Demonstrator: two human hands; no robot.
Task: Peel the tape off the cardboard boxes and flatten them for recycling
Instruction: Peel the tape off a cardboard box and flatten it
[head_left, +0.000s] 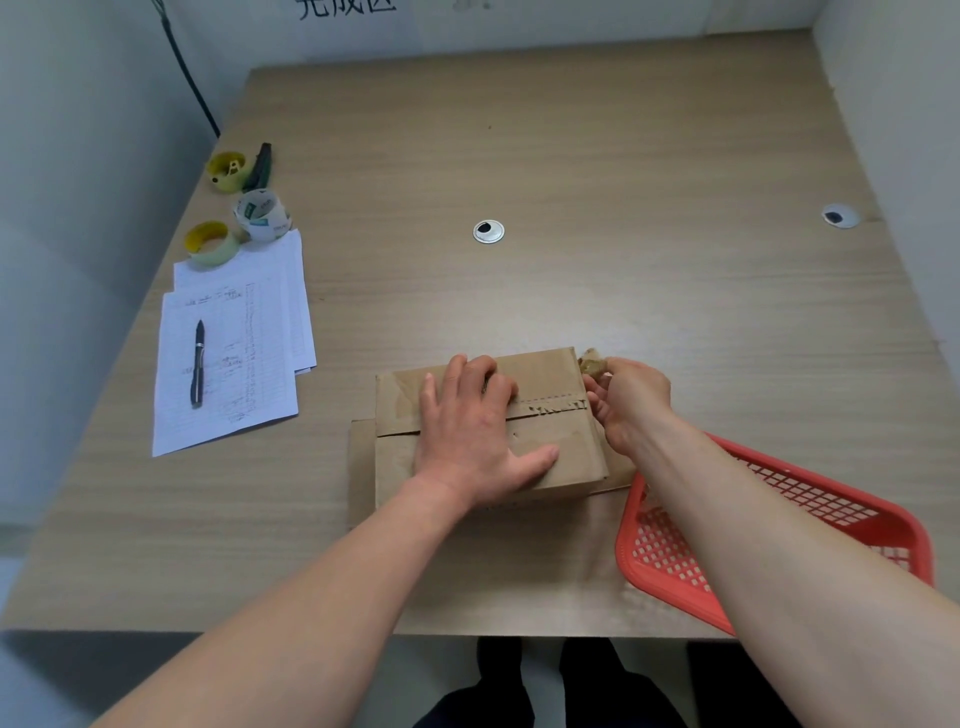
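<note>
**Nearly stripped — tape coming off the box's right end**

Broadly, the pale wood-grain worktop (571, 156) fills a white-walled corner. Near its front edge sits the brown cardboard box (545, 374) on flat cardboard, a red plastic mesh basket (779, 519) alongside. The left hand (467, 431) presses it flat, fingers spread; the right hand (628, 400) pinches a crumpled wad of brown tape (592, 364) — best pulled low and steadily along the seam.

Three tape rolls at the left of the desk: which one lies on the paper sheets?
The yellow-cored, pale green tape roll nearest the person: it overlaps the top edge of the white paper sheets. The white printed roll sits beside it, and the yellow roll farther back, on bare desk.
</note>
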